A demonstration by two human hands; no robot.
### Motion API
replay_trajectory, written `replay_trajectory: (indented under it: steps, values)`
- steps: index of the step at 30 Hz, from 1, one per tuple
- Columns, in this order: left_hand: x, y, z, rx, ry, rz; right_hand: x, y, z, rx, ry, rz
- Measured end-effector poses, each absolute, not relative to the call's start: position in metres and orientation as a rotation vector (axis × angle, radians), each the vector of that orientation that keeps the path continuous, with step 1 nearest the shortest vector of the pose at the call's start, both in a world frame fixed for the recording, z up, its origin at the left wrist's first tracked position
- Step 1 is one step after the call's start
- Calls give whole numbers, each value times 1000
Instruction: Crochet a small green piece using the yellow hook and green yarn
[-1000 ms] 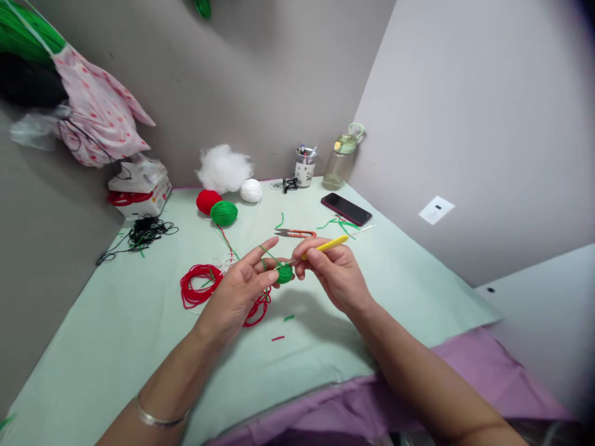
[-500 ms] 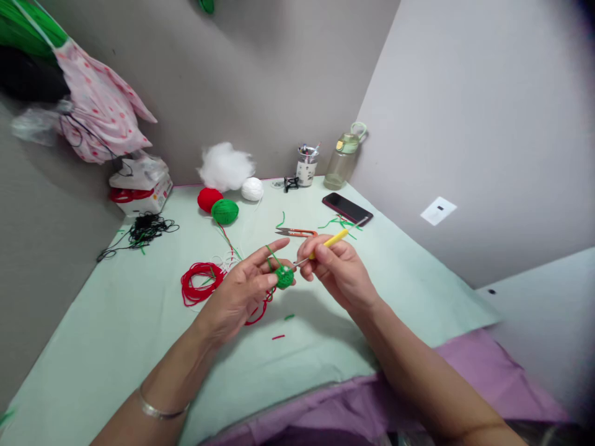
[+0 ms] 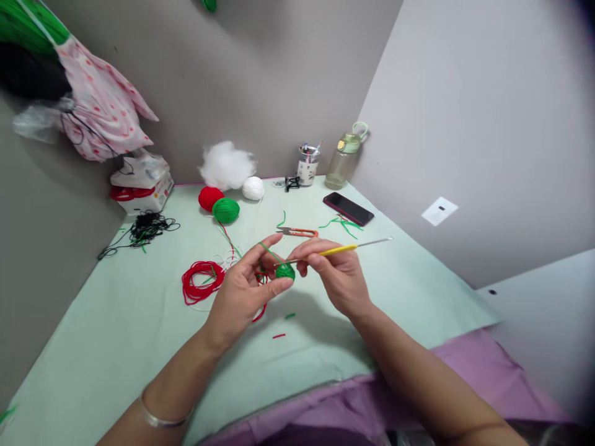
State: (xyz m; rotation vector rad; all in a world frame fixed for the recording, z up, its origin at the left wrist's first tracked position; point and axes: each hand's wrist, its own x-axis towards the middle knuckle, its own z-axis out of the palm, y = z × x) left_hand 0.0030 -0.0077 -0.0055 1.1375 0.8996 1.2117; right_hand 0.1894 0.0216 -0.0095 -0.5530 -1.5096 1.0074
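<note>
Between the thumb and fingers of my left hand (image 3: pixel 248 285) is a small green crochet piece (image 3: pixel 285 271). A strand of green yarn (image 3: pixel 269 250) runs from it up over my left index finger. My right hand (image 3: pixel 337 272) grips a crochet hook (image 3: pixel 341 249) by its yellow handle, with one metal end at the green piece and the other pointing right. Whether the hook tip is inside a stitch is too small to tell. Beneath my left hand, a loop of red yarn (image 3: pixel 259 313) partly shows on the table.
Behind my hands lie orange thread snips (image 3: pixel 300 232), yarn scraps (image 3: pixel 344 224) and a phone (image 3: pixel 348 209). Red (image 3: pixel 211 199), green (image 3: pixel 225 211) and white (image 3: pixel 253 188) yarn balls sit by white stuffing (image 3: pixel 227 166). A coil of red yarn (image 3: pixel 199 282) lies left; a bottle (image 3: pixel 341 162) stands at the back.
The hook has swung from slanting steeply up to the right to lying nearly level. My left hand has turned the green piece, its thumb now lower along it.
</note>
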Motion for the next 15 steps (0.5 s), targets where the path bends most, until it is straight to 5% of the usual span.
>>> replay_trajectory:
  steps: [15]
  values:
    - [1,-14,-4,1176,779,1306,185,22,0,-493,-1189,1474]
